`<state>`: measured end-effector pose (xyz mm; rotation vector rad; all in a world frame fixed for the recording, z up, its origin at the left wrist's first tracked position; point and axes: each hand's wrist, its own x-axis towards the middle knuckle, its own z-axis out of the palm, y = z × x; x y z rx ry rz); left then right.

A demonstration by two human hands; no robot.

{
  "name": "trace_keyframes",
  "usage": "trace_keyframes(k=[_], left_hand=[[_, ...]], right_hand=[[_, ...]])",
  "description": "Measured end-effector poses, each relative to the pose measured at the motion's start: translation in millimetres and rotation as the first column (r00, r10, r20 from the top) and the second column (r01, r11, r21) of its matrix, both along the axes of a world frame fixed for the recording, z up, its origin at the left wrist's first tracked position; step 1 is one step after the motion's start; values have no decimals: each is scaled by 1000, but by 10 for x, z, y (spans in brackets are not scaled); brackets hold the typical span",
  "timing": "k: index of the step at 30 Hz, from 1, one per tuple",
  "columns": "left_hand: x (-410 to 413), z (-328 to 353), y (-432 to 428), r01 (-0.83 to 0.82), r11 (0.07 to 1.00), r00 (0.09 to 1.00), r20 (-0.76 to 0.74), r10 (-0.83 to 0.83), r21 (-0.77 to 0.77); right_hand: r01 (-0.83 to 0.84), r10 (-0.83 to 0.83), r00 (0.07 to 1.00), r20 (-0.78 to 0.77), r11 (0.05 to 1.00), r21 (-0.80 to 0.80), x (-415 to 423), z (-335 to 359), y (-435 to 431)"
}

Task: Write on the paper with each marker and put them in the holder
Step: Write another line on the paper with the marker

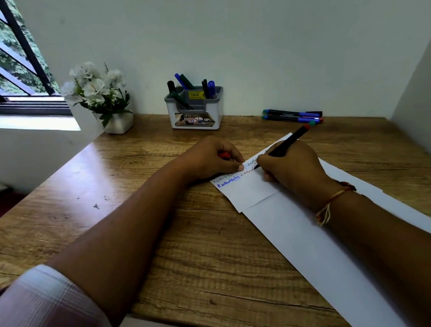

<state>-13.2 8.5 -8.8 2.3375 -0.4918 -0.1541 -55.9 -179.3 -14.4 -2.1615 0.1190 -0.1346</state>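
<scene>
Two loose markers [291,111]: slim black barrels with blue bands and teal end plugs, side by side at the far right of the desk, near the wall.
Desk [163,235]: brown wood-grain surface, matte, with a few dark scuffs on the left.
Paper [251,190]: white and smooth; a small sheet overlaps a long strip that runs to the near right.
Right hand [292,174]: fingers bunched tight round the black marker [285,145], whose tip is down on the paper's far end; its red-and-green end points far right.
Left hand [206,159]: fingers curled over a red cap [224,155], with one fingertip pressing the paper's far left edge.
Holder [196,113]: white plastic box with a grey insert, far centre against the wall; stored markers [186,81] stand in it, capped black, blue and green.
Labels: yellow sticker [196,94] on the insert, print too small to read; the front card shows "42" and "OP".
Handwriting [228,184]: cursive lines in blue and dark ink, spelling unclear.
Wrist thread [330,202]: orange and cream string on the right wrist.
Flower pot [120,124]: white, square, holding white blooms, far left.
</scene>
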Motion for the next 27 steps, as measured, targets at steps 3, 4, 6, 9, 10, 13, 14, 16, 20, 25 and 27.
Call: trace_keyframes(k=[3,4,6,9,10,13,14,16,20,25,27], left_hand=[[5,-10,7,1,1000,1000,10,-1,-2],[2,-10,10,3,1000,1000,15,-3,-2],[-2,-7,12,3,1000,1000,18,-3,-1],[4,-7,11,1,1000,1000,19,-1,2],[2,-8,8,1,1000,1000,17,-1,1],[0,-8,2,2,1000,1000,7,-2,2],[-3,-5,2,3,1000,1000,3,-3,6],[-3,-2,-1,0,1000,1000,-1,0,10],[4,-4,-3,-8,1000,1000,-1,8,9],[-4,-13,-1,-4,1000,1000,13,4,-2],[-11,-4,-4,-7,1000,1000,9,7,10]], right_hand=[[5,-5,1000,3,1000,-14,5,-11,1],[9,-9,1000,0,1000,-11,4,-12,1],[17,-17,1000,-7,1000,3,8,-12,1],[28,-28,1000,-14,999,14,10,-10,-3],[29,-29,999,-13,1000,11,8,-13,-4],[32,-32,999,-14,999,13,4,-16,-5],[31,-30,999,-18,999,9,2,-11,-1],[15,-15,1000,-22,1000,-8,8,-8,4],[14,-14,1000,-17,1000,15,3,-1,-4],[-34,34,999,-3,999,-22,-12,-3,2],[5,-5,1000,6,1000,-13,9,-11,-5]])
